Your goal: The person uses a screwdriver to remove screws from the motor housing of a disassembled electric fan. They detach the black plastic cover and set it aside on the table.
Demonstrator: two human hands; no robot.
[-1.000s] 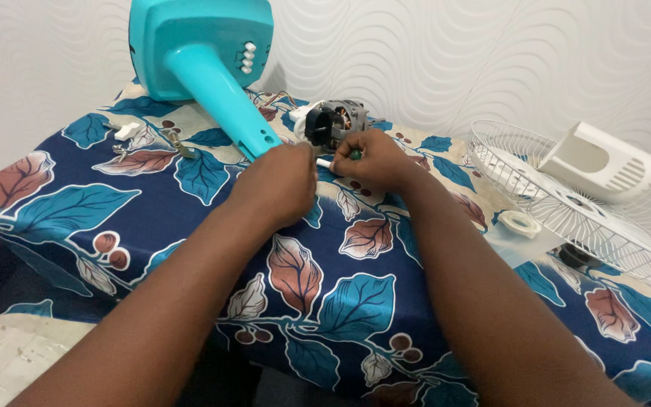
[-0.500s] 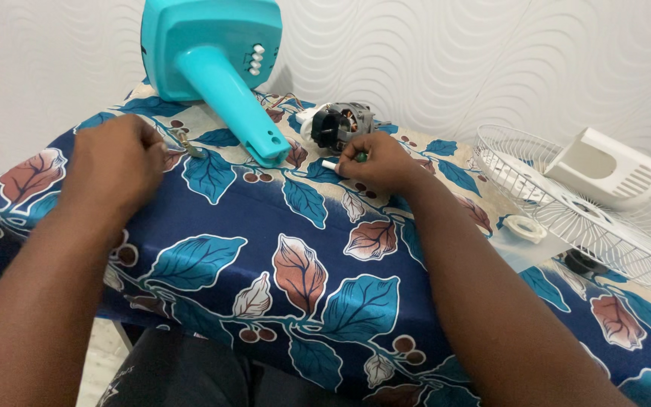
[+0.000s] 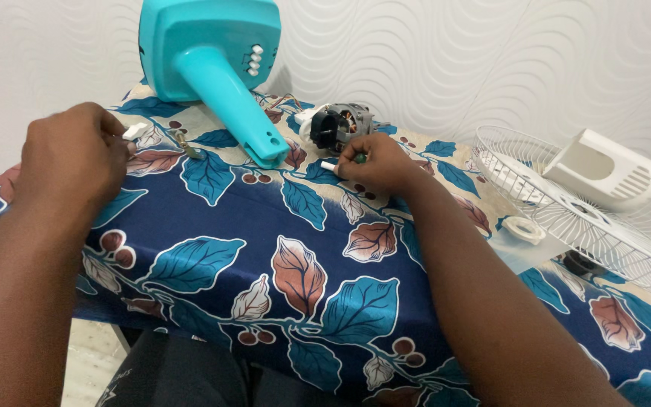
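My right hand (image 3: 374, 166) rests on the leaf-patterned tablecloth (image 3: 265, 218), shut on a small screwdriver (image 3: 344, 160) with a green and white handle, just in front of a bare fan motor (image 3: 338, 124). My left hand (image 3: 73, 154) hovers over the table's left side with curled fingers. Its fingertips are beside a small white plastic part (image 3: 136, 130); whether they grip anything is hidden. A turquoise fan base (image 3: 205, 45) lies tipped over at the back, and its neck (image 3: 235, 109) points towards me between my hands.
A small metal piece (image 3: 188, 147) lies left of the neck. At the right are a white wire fan grille (image 3: 566, 215), a white motor cover (image 3: 608, 169) on it, a white ring (image 3: 523, 226) and a dark part (image 3: 578, 260). A textured wall stands behind.
My left hand has left the end of the turquoise neck and swung far left to the small white part. My right hand and the screwdriver stayed by the motor.
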